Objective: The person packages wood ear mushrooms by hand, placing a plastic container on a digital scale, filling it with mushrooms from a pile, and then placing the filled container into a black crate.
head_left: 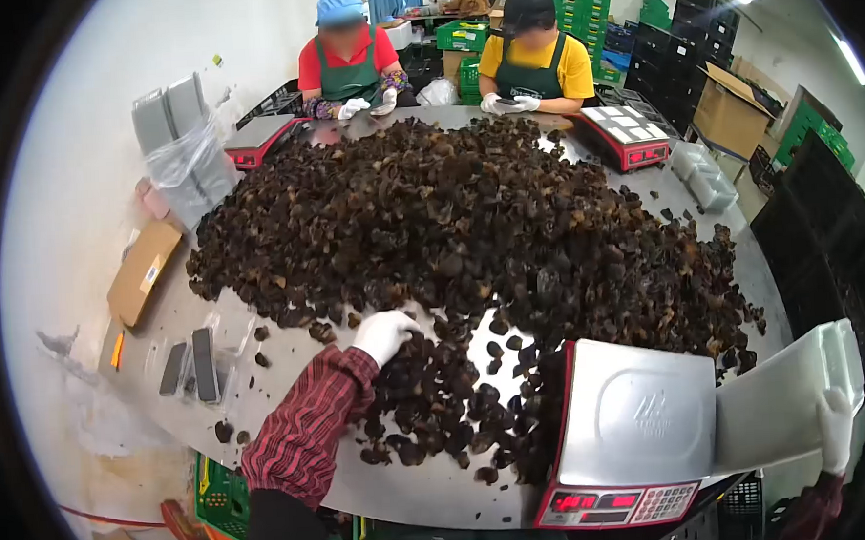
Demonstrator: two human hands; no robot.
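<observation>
A large heap of dark brown wood ear mushrooms (468, 209) covers the middle of the metal table (357, 504). My left hand (385, 336), in a white glove, is at the near edge of the heap with its fingers curled down; what they hold, if anything, is hidden. At the far right my gloved right hand (836, 430) grips a stack of clear plastic trays (791, 398) beside the scale. The near scale (640, 411) has a bare silver pan and a lit red display. Loose mushrooms lie between my left hand and this scale.
Across the table two people in green aprons (348, 64) work with gloved hands. A second scale (626, 135) carries white trays; another scale (264, 137) stands at the back left. Cardboard (146, 270) and dark strips (206, 365) lie left. Black crates (821, 220) stand right.
</observation>
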